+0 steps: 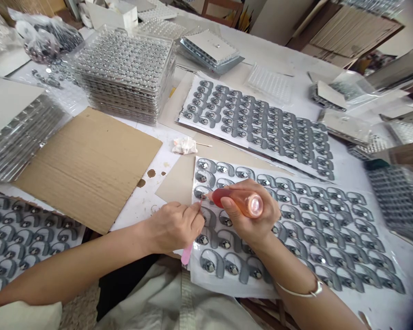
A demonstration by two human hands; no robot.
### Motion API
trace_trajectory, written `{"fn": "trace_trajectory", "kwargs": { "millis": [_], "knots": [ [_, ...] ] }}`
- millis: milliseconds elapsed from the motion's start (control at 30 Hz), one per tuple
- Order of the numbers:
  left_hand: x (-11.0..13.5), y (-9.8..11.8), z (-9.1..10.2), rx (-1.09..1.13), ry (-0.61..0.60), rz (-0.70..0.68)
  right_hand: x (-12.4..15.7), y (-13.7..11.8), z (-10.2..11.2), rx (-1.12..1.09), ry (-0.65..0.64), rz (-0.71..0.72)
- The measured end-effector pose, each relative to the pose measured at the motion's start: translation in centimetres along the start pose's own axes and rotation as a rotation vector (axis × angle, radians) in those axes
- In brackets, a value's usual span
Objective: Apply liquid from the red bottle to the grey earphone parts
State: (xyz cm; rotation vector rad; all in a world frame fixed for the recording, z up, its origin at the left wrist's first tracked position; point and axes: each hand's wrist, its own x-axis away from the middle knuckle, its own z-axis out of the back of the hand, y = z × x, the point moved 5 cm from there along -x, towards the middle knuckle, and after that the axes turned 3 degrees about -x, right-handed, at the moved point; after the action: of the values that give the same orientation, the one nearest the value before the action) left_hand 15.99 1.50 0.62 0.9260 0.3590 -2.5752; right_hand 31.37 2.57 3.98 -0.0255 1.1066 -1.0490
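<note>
My right hand [261, 215] is wrapped round a small translucent squeeze bottle [239, 201] with reddish-orange liquid. The bottle lies tilted, and its thin nozzle points left at a grey, hook-shaped piece [202, 191] with a shiny metallic centre. My left hand [177, 224] is closed on a slim pink tool [186, 253]. Its wide end sticks out below the palm and its fine tip meets the area near the nozzle; the exact kind is hidden by my fingers. Under both hands is a white sheet [234, 286] bearing rows of these grey pieces.
A second sheet of grey pieces [261, 121] lies behind. Left are a cardboard piece [92, 165], a tall stack of clear blister trays [124, 78] and more stacked trays [20, 128]. Crumpled white tissue [185, 145] and a cotton swab [203, 145] lie ahead of my left hand.
</note>
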Motion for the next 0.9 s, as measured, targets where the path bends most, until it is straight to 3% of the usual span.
{"fn": "trace_trajectory", "kwargs": {
  "millis": [900],
  "knots": [
    [-0.09, -0.22, 0.17, 0.047, 0.002, 0.035, 0.67, 0.41, 0.29, 0.012, 0.032, 0.069]
  ]
}}
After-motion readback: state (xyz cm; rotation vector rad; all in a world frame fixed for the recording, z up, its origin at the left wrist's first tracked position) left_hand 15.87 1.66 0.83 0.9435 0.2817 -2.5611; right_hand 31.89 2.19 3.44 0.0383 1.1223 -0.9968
